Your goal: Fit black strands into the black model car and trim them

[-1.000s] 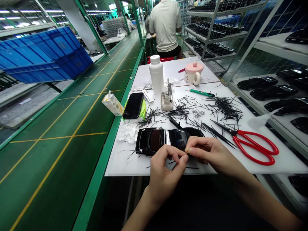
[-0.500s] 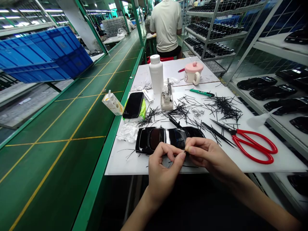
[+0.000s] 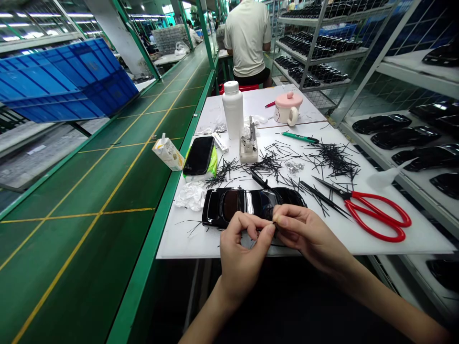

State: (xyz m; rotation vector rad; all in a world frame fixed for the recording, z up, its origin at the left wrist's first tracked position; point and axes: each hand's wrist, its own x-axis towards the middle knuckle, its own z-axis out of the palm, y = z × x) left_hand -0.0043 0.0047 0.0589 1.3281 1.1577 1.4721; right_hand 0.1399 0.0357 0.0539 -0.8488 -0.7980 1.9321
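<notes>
White tabletop [image 3: 186, 241], black model car [image 3: 240, 203] lying crosswise beyond both hands [image 3: 245, 258]

No legible text anywhere, a small pale marking on the glossy black model car [image 3: 229, 201] too blurred to read, tiny print on the white drink carton [image 3: 168, 154] too small to read

Room: long factory hall. Green conveyor belt [image 3: 107, 191] is stretching away along the left, yellow lines marking its surface. Blue plastic crate [image 3: 68, 81] is showing at far left. Metal shelving [image 3: 308, 52] is standing at right, carrying rows of glossy black car shells [image 3: 405, 138]. Strip lights [image 3: 32, 34] are shining overhead. Co-worker [image 3: 247, 40] is sitting beyond, back turned.
</notes>
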